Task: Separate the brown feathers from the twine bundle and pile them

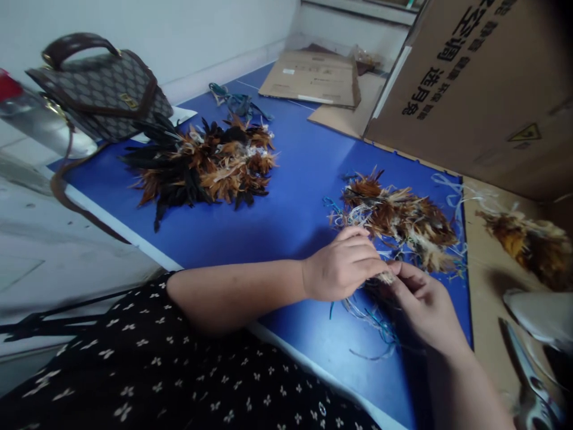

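Note:
My left hand (344, 267) is closed around a small pale bundle of feather quills (385, 277), whose cut-looking ends stick out past the fingers. From the right, my right hand (418, 298) pinches at the same bundle with thumb and forefinger. Most of the bundle is hidden by the fingers. Just beyond both hands lies a pile of brown feathers (398, 215) with white string among it. Loose blue and white strings (378, 325) trail below the hands on the blue tabletop (295, 239).
A larger heap of brown and black feathers (219, 161) lies at left, near a patterned handbag (102, 89) and a bottle (45, 122). Scissors (528, 376) and another feather bunch (532, 245) rest on cardboard at right. A tall cardboard box (474, 89) stands behind.

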Motion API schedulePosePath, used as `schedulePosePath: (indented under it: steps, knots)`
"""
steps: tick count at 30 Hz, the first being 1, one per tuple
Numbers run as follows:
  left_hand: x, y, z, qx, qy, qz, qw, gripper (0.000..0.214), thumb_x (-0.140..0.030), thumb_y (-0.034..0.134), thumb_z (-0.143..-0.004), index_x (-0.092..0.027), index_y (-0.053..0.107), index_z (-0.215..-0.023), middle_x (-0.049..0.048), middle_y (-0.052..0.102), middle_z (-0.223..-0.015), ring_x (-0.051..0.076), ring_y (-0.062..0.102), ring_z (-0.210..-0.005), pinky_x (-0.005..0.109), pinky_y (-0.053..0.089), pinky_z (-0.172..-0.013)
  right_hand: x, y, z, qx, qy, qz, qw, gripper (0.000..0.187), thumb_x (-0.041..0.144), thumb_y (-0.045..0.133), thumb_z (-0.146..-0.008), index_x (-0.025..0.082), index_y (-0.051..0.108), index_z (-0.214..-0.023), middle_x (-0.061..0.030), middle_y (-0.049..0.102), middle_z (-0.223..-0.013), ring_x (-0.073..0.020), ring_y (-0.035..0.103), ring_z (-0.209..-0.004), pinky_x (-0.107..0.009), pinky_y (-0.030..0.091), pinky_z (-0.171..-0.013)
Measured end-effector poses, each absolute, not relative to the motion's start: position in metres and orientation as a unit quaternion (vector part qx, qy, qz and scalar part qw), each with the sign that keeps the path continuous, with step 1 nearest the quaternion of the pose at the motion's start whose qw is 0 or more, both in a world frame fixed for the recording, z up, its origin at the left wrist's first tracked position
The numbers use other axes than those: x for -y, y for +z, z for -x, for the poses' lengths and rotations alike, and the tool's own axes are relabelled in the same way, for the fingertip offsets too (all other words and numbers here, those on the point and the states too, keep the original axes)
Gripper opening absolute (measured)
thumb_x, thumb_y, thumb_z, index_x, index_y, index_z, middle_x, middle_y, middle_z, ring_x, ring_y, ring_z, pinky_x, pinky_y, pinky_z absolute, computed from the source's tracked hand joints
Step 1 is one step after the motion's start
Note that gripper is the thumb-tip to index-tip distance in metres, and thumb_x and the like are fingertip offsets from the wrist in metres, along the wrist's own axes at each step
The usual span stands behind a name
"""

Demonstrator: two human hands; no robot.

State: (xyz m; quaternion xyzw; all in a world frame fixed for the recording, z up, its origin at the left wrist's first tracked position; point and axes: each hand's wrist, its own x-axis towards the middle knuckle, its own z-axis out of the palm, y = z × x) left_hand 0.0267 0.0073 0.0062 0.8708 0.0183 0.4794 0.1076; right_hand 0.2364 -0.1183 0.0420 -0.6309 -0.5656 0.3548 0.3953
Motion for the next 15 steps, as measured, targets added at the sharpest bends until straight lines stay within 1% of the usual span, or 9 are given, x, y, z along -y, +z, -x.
schedulePosePath:
  steps: [2, 4, 7, 12, 15]
  knots:
    - [-0.0063, 0.0056, -0.0256, -0.031, 0.462, -0.877, 0.127, 0.019, -0.014, 0.061, -0.114, -0.018, 0.078, -0.122, 0.0061, 0.084, -0.104, 0.021, 0.076, -0.102, 0.047, 0.058, -0.120, 0.1192, 0.0442, -0.2339, 0.558, 0.376, 0.621, 0.401, 0.059, 0.078, 0.078, -0.104, 0.022, 0.076, -0.085, -0.0012, 0.067, -0.073, -0.0145, 0.058, -0.066, -0.026, 0.048, -0.060]
    - [-0.0055, 0.0042, -0.0260, -0.038, 0.446, -0.883, 0.143, 0.020, -0.016, 0.057, -0.116, -0.018, 0.077, -0.119, 0.0065, 0.081, -0.099, 0.021, 0.073, -0.097, 0.045, 0.059, -0.114, 0.1199, 0.0443, -0.2335, 0.550, 0.379, 0.621, 0.410, 0.058, 0.078, 0.079, -0.104, 0.022, 0.077, -0.087, -0.0009, 0.067, -0.073, -0.0141, 0.057, -0.066, -0.025, 0.048, -0.060]
    - [-0.0047, 0.0011, -0.0282, -0.048, 0.419, -0.893, 0.155, 0.024, -0.019, 0.053, -0.118, -0.018, 0.077, -0.116, 0.0073, 0.078, -0.098, 0.022, 0.072, -0.097, 0.044, 0.059, -0.109, 0.1197, 0.0422, -0.2345, 0.543, 0.377, 0.620, 0.423, 0.057, 0.077, 0.081, -0.103, 0.022, 0.077, -0.088, -0.0008, 0.068, -0.073, -0.0138, 0.058, -0.065, -0.025, 0.049, -0.060]
    - [-0.0043, -0.0013, -0.0301, -0.050, 0.391, -0.907, 0.148, 0.028, -0.020, 0.051, -0.120, -0.015, 0.078, -0.116, 0.0090, 0.078, -0.099, 0.023, 0.071, -0.097, 0.043, 0.059, -0.103, 0.1189, 0.0401, -0.2331, 0.535, 0.340, 0.630, 0.449, 0.055, 0.077, 0.080, -0.103, 0.023, 0.080, -0.090, -0.0018, 0.071, -0.076, -0.0153, 0.062, -0.067, -0.025, 0.053, -0.061]
    - [-0.0041, -0.0017, -0.0295, -0.050, 0.380, -0.913, 0.139, 0.029, -0.018, 0.050, -0.119, -0.014, 0.079, -0.114, 0.0092, 0.076, -0.096, 0.024, 0.071, -0.097, 0.043, 0.059, -0.101, 0.1213, 0.0407, -0.2333, 0.540, 0.329, 0.641, 0.435, 0.054, 0.076, 0.078, -0.105, 0.024, 0.079, -0.089, -0.0015, 0.071, -0.074, -0.0160, 0.063, -0.066, -0.026, 0.053, -0.061]
